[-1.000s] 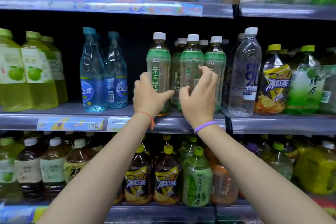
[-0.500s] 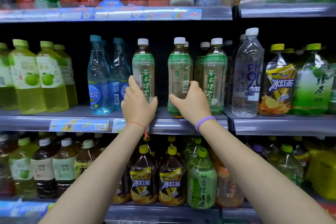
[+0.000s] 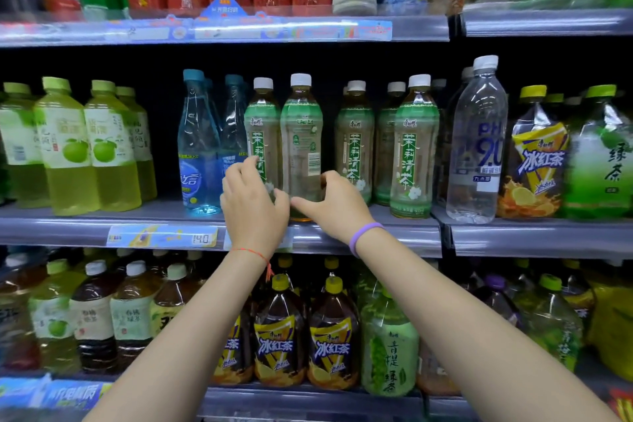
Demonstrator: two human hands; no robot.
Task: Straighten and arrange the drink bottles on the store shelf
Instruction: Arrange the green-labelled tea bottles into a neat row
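Observation:
Two white-capped jasmine tea bottles with green labels stand side by side at the front of the middle shelf (image 3: pixel 394 233). My left hand (image 3: pixel 255 205) grips the lower part of the left tea bottle (image 3: pixel 262 127), whose label faces out. My right hand (image 3: pixel 337 205) curls round the base of the right tea bottle (image 3: pixel 301 134), whose barcode faces out. The hands hide both bottle bases. More of the same tea bottles (image 3: pixel 414 147) stand in a group further right, across a small gap.
Blue water bottles (image 3: pixel 198 147) stand just left of my left hand, with green apple drink bottles (image 3: pixel 65 147) beyond. A tall clear water bottle (image 3: pixel 479 147) and iced tea bottles (image 3: pixel 537 161) stand to the right. Full shelves lie above and below.
Both hands slid their tea bottles leftward along the shelf. The right bottle now stands against the left one, next to the blue bottles, and a gap opened to the remaining tea bottles.

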